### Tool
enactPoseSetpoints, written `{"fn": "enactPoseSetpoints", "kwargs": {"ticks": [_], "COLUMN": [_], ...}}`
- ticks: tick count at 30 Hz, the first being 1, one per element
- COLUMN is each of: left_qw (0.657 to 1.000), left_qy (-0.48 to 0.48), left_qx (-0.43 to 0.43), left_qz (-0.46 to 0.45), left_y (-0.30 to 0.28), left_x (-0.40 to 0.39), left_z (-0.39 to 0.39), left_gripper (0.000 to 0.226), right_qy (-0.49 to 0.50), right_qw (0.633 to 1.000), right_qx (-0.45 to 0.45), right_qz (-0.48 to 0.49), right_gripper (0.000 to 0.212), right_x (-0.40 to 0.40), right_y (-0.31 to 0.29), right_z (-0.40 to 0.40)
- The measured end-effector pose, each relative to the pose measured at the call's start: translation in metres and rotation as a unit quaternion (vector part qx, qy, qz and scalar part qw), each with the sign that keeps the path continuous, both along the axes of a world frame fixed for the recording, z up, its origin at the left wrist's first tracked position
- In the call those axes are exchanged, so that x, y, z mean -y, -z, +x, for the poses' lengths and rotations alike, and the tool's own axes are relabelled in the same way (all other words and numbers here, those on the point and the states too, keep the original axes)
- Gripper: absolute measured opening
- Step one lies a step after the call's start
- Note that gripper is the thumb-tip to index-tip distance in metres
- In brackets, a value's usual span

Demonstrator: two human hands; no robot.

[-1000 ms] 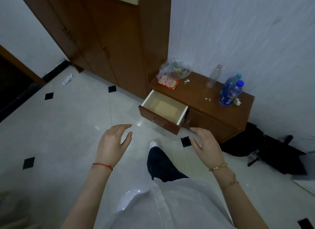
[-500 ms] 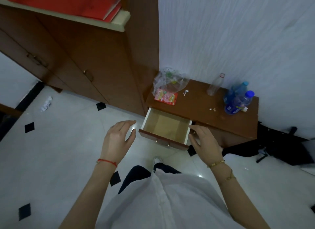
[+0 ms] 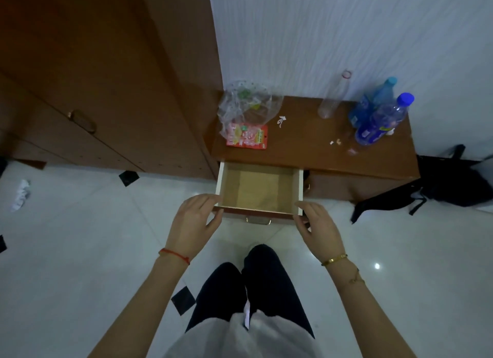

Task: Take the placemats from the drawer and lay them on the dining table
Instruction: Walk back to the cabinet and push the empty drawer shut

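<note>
The low brown cabinet's drawer [image 3: 220, 181] stands pulled out toward me, with white side walls and a metal handle on its front. On its bottom lies a flat tan rectangle [image 3: 260, 189]; I cannot tell whether it is a placemat. My left hand [image 3: 194, 219] is at the drawer's front left corner, fingers spread. At the front right corner is my right hand [image 3: 317, 224], also with fingers apart. Neither hand holds anything. No dining table is in view.
On the cabinet top [image 3: 301, 149] sit a clear plastic bag with a red packet [image 3: 248, 112], an empty clear bottle [image 3: 333, 96] and two blue bottles [image 3: 381, 117]. A tall brown wardrobe [image 3: 106, 77] stands at the left. A black bag [image 3: 448, 181] lies on the tiled floor at the right.
I have stepped closer to the cabinet, so the drawer now lies straight in front of me. Both hands moved forward from mid-air to the drawer's front corners.
</note>
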State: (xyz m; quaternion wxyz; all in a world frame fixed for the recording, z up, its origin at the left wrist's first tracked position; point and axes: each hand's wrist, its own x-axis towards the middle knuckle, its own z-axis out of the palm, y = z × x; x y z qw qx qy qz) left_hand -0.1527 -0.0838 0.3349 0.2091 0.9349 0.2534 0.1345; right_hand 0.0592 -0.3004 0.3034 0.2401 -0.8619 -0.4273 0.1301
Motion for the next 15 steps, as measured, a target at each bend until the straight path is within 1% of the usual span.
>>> {"fn": "enactPoseSetpoints", "kwargs": {"ticks": [4, 9, 13, 15], "left_qw": [1.0, 0.998, 0.996, 0.994], "left_qy": [0.023, 0.043, 0.057, 0.059], "left_qx": [-0.003, 0.039, 0.061, 0.077], "left_qz": [0.011, 0.028, 0.036, 0.046], "left_y": [0.093, 0.218, 0.294, 0.322], "left_x": [-0.007, -0.013, -0.015, -0.016], "left_z": [0.007, 0.024, 0.037, 0.037], "left_gripper": [0.032, 0.028, 0.034, 0.034], "right_qy": [0.0, -0.009, -0.016, -0.021], "right_qw": [1.0, 1.0, 0.998, 0.996], "right_qx": [0.019, 0.03, 0.048, 0.06], "right_qz": [-0.001, 0.001, 0.032, 0.061], "right_gripper": [0.02, 0.037, 0.046, 0.044], "right_x": [-0.008, -0.015, -0.018, -0.02], "right_y": [0.092, 0.206, 0.277, 0.302], "right_z": [0.0, 0.01, 0.015, 0.013]}}
